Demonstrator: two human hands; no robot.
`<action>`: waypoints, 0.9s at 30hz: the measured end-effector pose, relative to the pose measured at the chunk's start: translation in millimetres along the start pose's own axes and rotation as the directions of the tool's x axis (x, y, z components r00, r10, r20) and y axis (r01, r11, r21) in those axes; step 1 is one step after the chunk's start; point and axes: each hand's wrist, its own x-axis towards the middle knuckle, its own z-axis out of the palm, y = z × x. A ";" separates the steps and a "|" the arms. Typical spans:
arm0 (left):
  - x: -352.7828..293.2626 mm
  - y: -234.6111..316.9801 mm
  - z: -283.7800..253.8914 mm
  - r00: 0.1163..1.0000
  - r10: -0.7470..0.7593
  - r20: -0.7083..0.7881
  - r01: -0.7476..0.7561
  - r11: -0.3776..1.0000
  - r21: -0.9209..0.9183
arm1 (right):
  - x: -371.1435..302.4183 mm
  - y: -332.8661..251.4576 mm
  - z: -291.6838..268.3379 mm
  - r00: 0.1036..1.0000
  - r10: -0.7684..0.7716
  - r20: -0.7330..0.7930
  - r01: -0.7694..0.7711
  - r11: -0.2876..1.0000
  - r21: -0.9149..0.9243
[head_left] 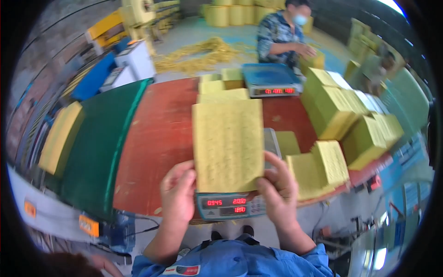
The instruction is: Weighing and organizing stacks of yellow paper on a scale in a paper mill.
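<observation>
A thick stack of yellow paper sheets (228, 145) with rows of small marks stands upright in front of me. My left hand (179, 190) grips its lower left edge, thumb toward me. On the lower right edge, my right hand (278, 187) holds it the same way. Just below the stack shows the front panel of a digital scale (230, 211) with lit red digits. Most of the scale's plate is hidden behind the paper, so whether the stack touches it I cannot tell. More yellow paper blocks (213, 87) sit behind the held one.
The scale stands on a red table (154, 129). To the left runs a green conveyor belt (99, 147) carrying a yellow paper block (62, 137). Several yellow stacks (330, 108) line the right side. A second scale (267, 76) stands at the far edge, near a masked co-worker (277, 39) handling paper.
</observation>
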 end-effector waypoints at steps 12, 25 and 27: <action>-45.4 -46.3 53.2 0.981 -0.100 0.165 0.048 0.956 0.290 | -70.6 5.7 -79.5 0.970 0.043 -0.240 -0.057 0.997 -0.051; 2.5 -244.0 230.1 0.851 -0.474 0.228 0.349 0.833 0.428 | -23.9 -4.6 -322.8 0.880 -0.094 -0.466 -0.181 0.840 -0.512; 1.4 -259.3 237.4 0.875 -0.437 0.208 0.303 0.831 0.467 | -17.0 -2.7 -337.9 0.886 -0.049 -0.462 -0.206 0.849 -0.486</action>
